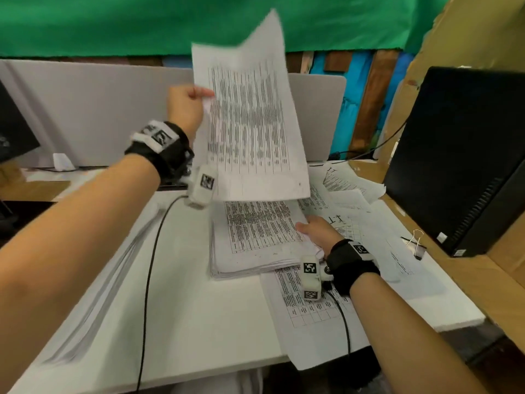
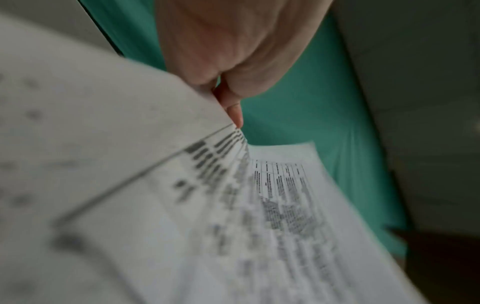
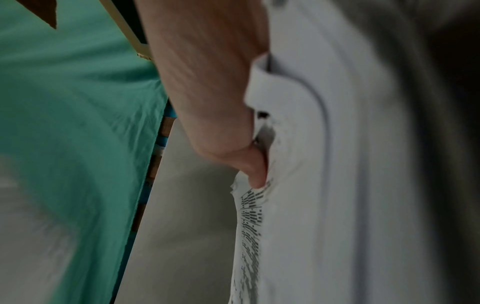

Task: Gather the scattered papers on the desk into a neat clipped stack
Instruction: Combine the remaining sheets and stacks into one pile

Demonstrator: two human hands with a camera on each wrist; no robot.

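White printed sheet [image 1: 250, 123] pinched aloft by left hand [image 1: 186, 108], right hand [image 1: 318, 231] gripping stack [image 1: 255, 240] edge below

Black computer tower [image 1: 466, 163] at right; green cloth [image 1: 113, 21] behind grey partition [image 1: 99, 109]

Right hand at the edge of printed papers

The right hand [image 3: 207, 98] is seen from the wrist side, its thumb [image 3: 255, 164] pressed against the edge of white papers [image 3: 337, 164] printed with dark rows of text. The other fingers are hidden behind the sheets. A green cloth [image 3: 78, 102] is seen at the left, and a grey panel [image 3: 182, 226] beside it, both blurred.
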